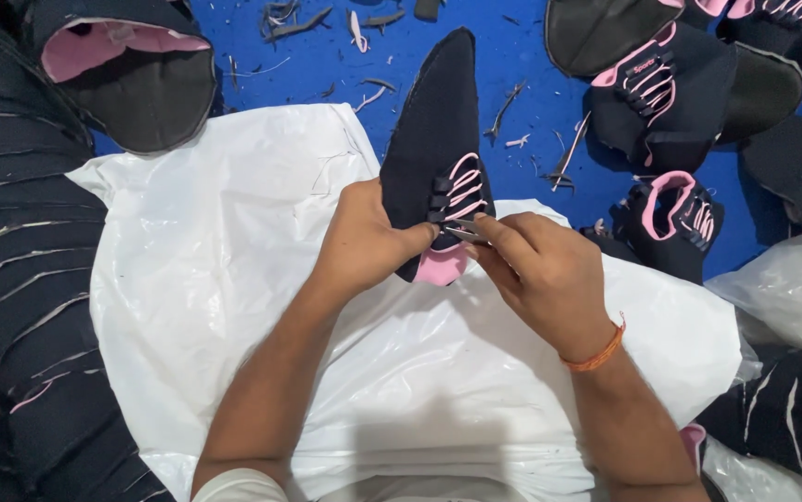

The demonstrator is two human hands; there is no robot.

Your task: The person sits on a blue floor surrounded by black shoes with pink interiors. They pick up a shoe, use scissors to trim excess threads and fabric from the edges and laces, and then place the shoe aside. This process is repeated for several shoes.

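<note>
Your left hand (364,244) grips a dark shoe upper (433,153) by its heel end, toe pointing away from you over a white plastic sheet (233,242). Your right hand (540,274) pinches closed on its pink laces (464,191); both hands meet there.

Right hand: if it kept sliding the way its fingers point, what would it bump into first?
The right hand points up-left, and its fingertips already meet the pink laces of the dark shoe upper. Just past them is probably the left hand, though depth is unclear.
</note>
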